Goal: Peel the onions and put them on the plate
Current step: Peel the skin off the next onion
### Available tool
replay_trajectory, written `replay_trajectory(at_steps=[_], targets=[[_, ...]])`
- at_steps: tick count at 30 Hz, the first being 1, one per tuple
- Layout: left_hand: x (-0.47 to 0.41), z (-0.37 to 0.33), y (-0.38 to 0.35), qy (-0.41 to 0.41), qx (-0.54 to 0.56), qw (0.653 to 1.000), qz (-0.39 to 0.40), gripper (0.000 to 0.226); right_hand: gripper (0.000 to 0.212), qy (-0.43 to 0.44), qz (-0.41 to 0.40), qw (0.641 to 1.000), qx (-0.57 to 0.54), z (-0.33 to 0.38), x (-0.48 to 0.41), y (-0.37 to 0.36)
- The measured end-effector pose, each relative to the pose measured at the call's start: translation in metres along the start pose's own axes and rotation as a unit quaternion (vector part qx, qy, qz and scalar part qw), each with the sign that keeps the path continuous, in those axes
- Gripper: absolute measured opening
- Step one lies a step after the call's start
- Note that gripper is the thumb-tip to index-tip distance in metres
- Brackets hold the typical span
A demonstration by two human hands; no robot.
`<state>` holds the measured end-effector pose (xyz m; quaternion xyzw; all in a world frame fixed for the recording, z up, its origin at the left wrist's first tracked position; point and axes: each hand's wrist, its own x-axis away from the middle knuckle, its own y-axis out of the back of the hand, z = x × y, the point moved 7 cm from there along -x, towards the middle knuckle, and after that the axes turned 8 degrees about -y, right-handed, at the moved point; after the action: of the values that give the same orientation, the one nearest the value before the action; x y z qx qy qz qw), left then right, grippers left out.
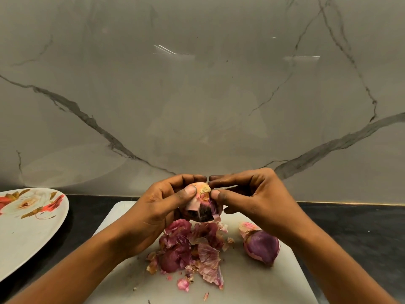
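While left hand cups onion, root end toward camera, right hand pinches its skin.

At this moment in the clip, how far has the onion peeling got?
Done: a pile of loose skins lies on the white cutting board, so peeling is well under way. In hand: the left hand holds an onion while the right hand picks at skin near its root end. Left: a second onion on the board looks partly skinned, and the visible part of the floral plate holds no onions yet.

Home kitchen; marble backsplash, cutting board
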<state>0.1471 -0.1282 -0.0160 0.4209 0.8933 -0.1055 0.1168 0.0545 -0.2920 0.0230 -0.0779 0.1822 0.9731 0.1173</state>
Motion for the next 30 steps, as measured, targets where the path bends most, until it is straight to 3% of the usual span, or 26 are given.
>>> replay_trajectory(at_steps=[7, 17, 20, 23, 30], targets=[[0.001, 0.000, 0.003, 0.001, -0.034, 0.999, -0.004, 0.042, 0.020, 0.046, 0.000, 0.999, 0.014, 0.000, 0.000, -0.001], [0.002, 0.002, 0.001, 0.014, -0.027, 0.999, -0.013, 0.043, 0.019, 0.180, -0.124, 0.966, 0.136, 0.013, 0.013, -0.010], [0.000, 0.001, 0.003, 0.008, -0.016, 1.000, -0.016, 0.040, 0.016, 0.160, -0.156, 0.971, 0.084, 0.011, 0.013, -0.003], [0.000, 0.000, 0.006, 0.000, -0.005, 1.000, -0.021, 0.053, 0.018, 0.137, -0.170, 0.974, 0.053, 0.009, 0.011, 0.000], [-0.001, -0.003, 0.007, -0.025, 0.009, 0.999, -0.024, 0.060, 0.016, 0.076, -0.161, 0.983, -0.035, 0.000, 0.006, 0.002]])
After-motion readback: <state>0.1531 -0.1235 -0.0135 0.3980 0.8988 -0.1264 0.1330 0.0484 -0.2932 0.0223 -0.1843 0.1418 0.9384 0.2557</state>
